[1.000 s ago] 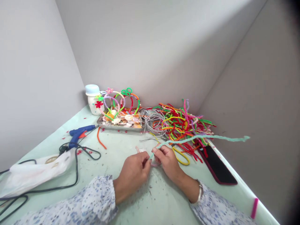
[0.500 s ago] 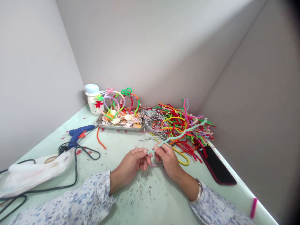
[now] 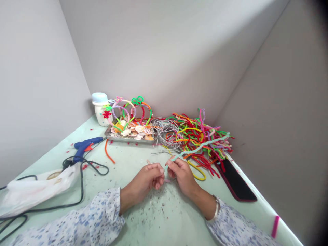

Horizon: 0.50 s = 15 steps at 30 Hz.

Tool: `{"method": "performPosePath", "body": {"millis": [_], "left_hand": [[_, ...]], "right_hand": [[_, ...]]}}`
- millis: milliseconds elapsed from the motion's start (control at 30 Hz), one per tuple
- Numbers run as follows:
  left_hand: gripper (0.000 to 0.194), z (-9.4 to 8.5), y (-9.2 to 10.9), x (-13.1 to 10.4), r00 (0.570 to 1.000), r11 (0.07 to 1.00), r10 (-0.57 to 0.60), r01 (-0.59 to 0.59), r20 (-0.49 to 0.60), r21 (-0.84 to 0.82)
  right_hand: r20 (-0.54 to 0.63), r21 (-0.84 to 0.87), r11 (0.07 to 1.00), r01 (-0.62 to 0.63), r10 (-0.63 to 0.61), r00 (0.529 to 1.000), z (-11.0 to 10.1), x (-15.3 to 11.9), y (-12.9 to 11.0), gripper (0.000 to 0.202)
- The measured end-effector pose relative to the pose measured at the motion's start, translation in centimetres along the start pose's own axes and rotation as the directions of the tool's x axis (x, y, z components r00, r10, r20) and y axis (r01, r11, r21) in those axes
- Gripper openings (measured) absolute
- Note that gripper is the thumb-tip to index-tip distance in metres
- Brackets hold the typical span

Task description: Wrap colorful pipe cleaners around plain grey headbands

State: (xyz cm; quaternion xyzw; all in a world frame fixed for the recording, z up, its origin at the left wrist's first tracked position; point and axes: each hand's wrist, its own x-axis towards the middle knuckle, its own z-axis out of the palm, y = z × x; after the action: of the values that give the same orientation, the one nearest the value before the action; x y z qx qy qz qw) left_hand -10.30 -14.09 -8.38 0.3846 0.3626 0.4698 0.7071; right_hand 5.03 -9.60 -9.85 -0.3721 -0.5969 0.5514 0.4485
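Observation:
A pale mint-green pipe cleaner (image 3: 197, 149) stretches up and to the right from between my hands, over the heap of pipe cleaners. My right hand (image 3: 182, 173) is closed, pinching it near its lower end between thumb and fingers. My left hand (image 3: 146, 179) is closed close beside, its thumb and forefinger at the short end; the fingers partly hide the contact. Below and between the hands lies a thin pale-pink piece (image 3: 169, 181), mostly covered by them.
Behind the hands are a coil of silver wire (image 3: 169, 133), a multicoloured pipe cleaner heap (image 3: 202, 131), and a metal tray (image 3: 129, 139) with shells and decorated headbands. A blue glue gun (image 3: 83, 147), its cable and a plastic bag (image 3: 38, 191) are left. A dark phone-like slab (image 3: 237, 181) lies right.
My left thumb has bent and shifted slightly at the pipe cleaner's short end, so less of it shows between the hands. The far end of the pipe cleaner has swung slightly right.

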Motion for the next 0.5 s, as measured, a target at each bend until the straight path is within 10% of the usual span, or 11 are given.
{"method": "performPosePath", "body": {"millis": [233,500], "left_hand": [[0.011,0.4,0.1,-0.3,0.977,0.815,0.196,-0.115,-0.083,0.568],[0.018,0.7,0.0,-1.1,0.878,0.207,0.474,-0.177,0.060,0.962]], "right_hand": [[0.002,0.015,1.000,-0.028,0.028,1.000,0.2,0.2,0.0,0.033],[-0.038,-0.017,0.998,-0.063,0.063,0.997,0.4,0.0,-0.2,0.037]]}}
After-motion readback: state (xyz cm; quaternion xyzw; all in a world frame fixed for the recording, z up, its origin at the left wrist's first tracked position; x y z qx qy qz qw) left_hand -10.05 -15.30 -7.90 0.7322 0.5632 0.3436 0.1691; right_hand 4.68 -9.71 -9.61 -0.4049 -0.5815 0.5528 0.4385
